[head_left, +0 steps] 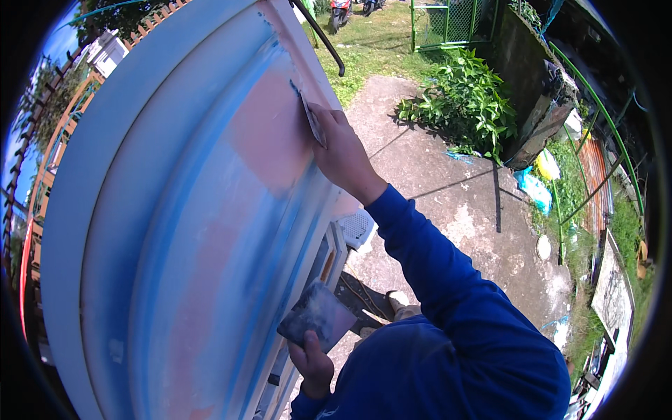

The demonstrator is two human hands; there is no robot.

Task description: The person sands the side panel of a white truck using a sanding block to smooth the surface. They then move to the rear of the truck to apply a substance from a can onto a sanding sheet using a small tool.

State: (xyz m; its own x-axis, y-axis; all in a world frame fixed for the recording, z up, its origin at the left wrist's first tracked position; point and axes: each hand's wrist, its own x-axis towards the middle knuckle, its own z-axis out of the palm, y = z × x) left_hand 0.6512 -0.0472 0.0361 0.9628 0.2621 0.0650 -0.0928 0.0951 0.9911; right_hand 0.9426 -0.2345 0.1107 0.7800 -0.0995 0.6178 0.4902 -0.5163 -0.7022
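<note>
A curved panel painted pale blue, with pink patches and darker blue streaks, fills the left half of the head view. My right hand grips a thin flat scraper, its blade lying against the pink patch near the panel's upper right edge. Below, beside the panel's lower right side, my left hand is closed on a dark square flat plate with greyish smears, thumb over its face.
A white perforated plastic item sits beside the panel on weathered concrete. Plants, a broken wall, plastic bags and leaning boards line the right. A green gate and scooters stand behind.
</note>
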